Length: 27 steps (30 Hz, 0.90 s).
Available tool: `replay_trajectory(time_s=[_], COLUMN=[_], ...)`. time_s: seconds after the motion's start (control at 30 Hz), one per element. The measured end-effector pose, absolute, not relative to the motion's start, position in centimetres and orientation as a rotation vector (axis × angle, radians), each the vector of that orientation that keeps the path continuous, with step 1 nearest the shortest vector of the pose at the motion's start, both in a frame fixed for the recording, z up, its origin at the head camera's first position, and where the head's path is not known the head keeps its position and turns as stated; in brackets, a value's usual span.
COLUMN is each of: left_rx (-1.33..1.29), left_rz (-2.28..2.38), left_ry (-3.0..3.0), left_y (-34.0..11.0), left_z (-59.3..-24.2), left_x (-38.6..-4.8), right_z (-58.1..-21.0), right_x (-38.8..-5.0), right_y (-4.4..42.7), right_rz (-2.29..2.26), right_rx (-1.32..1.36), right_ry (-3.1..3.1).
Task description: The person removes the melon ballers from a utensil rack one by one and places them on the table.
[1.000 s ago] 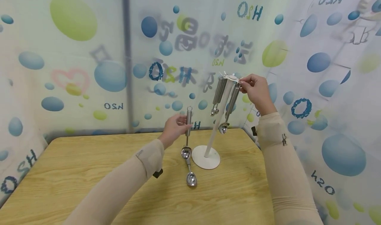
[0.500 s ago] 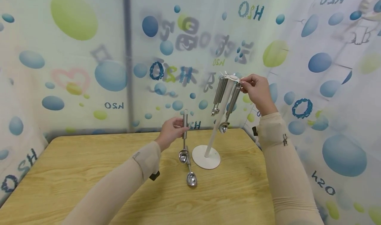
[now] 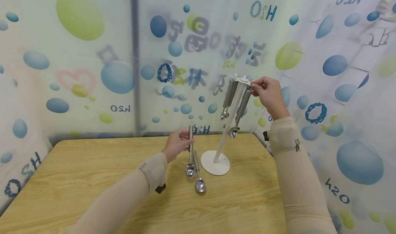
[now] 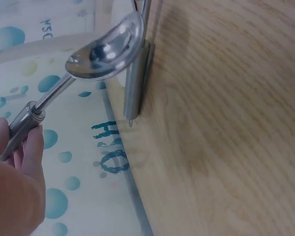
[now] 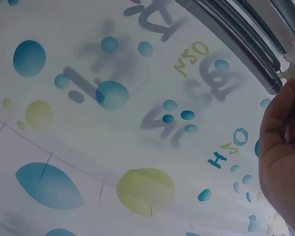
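Note:
In the head view my left hand [image 3: 178,144] grips an ice cream scoop [image 3: 190,170] by its metal handle, bowl downward. The left wrist view shows its shiny bowl [image 4: 108,51] over the table's edge. Beside it a second scoop [image 3: 200,185] lies on the wooden table. My right hand [image 3: 270,96] pinches the top rim of a white utensil stand [image 3: 215,163], by the hooks. Several metal-handled utensils [image 3: 229,96] hang from the stand, one with a scoop-like head [image 3: 233,132]. The right fingertips' exact contact is partly hidden.
The stand's pole rises from a round base near the table's back right. A wood-grain table [image 3: 102,179] spreads left and forward. Behind and to the right hangs a curtain [image 3: 117,31] printed with blue and green spots.
My left hand has lowered the scoop and moved slightly left, bringing its bowl down beside the lying scoop. The right hand stays at the stand's top.

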State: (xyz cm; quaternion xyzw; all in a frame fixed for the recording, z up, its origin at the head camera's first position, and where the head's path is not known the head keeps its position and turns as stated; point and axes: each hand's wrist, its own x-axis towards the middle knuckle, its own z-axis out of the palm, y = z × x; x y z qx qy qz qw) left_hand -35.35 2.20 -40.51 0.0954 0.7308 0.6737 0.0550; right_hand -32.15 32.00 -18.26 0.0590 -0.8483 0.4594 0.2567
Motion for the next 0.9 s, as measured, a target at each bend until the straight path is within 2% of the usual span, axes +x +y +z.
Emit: replay_trajectory(time_s=[0.9], left_rx=[0.143], left_rz=[1.953], left_ry=[2.177], left_y=[1.6], left_z=[-44.2], left_x=[-34.2], right_z=[-18.2], right_x=[-32.1], right_y=[31.9], right_rz=[1.266], right_rx=[0.163], right_ry=[-2.291])
